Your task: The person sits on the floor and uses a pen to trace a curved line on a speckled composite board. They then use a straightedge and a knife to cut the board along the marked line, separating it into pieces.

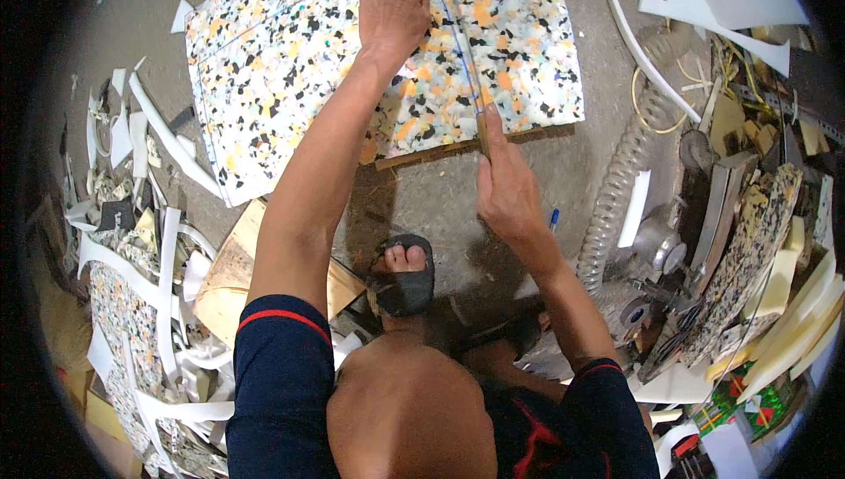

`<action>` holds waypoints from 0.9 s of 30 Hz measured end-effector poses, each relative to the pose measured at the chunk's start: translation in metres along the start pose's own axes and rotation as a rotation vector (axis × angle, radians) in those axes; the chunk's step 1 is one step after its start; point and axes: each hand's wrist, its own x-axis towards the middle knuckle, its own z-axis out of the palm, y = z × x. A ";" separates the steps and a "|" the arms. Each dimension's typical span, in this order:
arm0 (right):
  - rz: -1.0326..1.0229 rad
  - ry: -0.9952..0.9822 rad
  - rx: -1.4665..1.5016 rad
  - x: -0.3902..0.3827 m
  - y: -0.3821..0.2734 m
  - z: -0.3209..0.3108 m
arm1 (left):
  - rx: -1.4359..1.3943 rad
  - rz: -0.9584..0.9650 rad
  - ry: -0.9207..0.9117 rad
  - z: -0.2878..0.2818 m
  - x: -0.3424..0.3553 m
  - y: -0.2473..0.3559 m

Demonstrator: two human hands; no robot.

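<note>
Flat on the floor (440,197) toward twelve o'clock lies a speckled foam sheet (290,65) of many colours, its near edge resting on a wooden board (458,149). Pressed on it at twelve o'clock, the left hand (393,6) is spread, palm down, while the right hand (506,193) at about one o'clock is clenched round a long thin blade (465,57) lying along the foam beside the left hand.

The grey concrete floor (449,202) carries my speckled foam sheet (290,57) at upper centre, resting on a wooden board (440,152). White foam strips (167,140) litter its left side, and a ribbed hose (620,180) lies at right.
</note>
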 end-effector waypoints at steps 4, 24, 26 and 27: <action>0.023 -0.012 -0.001 0.014 0.002 -0.001 | -0.129 -0.045 -0.106 -0.009 0.005 0.004; -0.069 0.034 -0.100 0.025 0.012 0.002 | -0.240 -0.039 -0.106 -0.027 0.009 0.009; -0.062 0.026 -0.111 0.024 0.011 0.001 | -0.240 -0.041 -0.110 -0.028 0.010 0.009; -0.056 0.020 -0.116 0.023 0.011 0.001 | -0.240 -0.038 -0.111 -0.028 0.010 0.009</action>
